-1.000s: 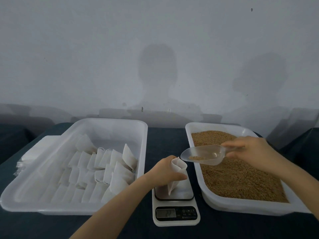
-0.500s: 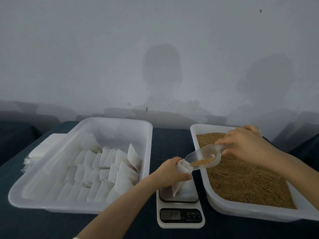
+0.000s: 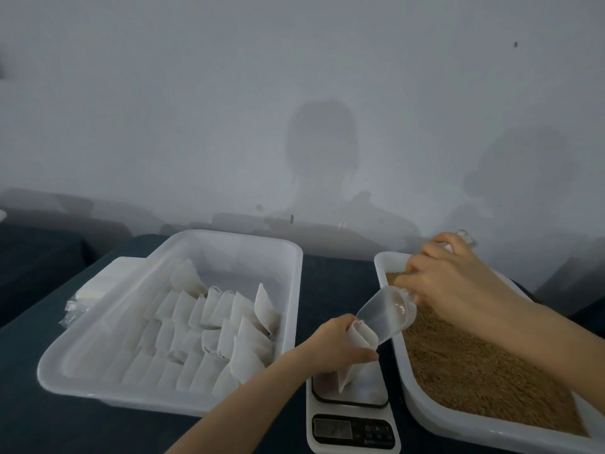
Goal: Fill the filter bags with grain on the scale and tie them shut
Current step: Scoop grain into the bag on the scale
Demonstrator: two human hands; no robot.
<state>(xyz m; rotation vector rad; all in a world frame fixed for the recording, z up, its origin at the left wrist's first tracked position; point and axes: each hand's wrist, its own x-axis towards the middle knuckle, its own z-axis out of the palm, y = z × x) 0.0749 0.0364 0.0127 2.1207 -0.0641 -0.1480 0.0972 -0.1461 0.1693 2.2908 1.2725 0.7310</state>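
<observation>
A white filter bag (image 3: 355, 352) stands on the small white scale (image 3: 353, 427) at the front centre. My left hand (image 3: 337, 344) grips the bag near its open top. My right hand (image 3: 455, 280) holds the handle of a clear plastic scoop (image 3: 386, 314), tipped steeply down with its mouth at the bag's opening. The scoop looks empty. A white tray (image 3: 422, 398) of brown grain (image 3: 474, 365) lies to the right of the scale.
A large white tray (image 3: 288, 290) on the left holds several rows of filled white bags (image 3: 209, 332). A stack of flat empty bags (image 3: 98, 286) lies beside its far left edge. A dark cloth covers the table; a grey wall stands behind.
My right hand rose and tipped the scoop from level to steeply down at the bag's mouth. The grain seen in the scoop earlier is gone from it. My left hand kept its hold.
</observation>
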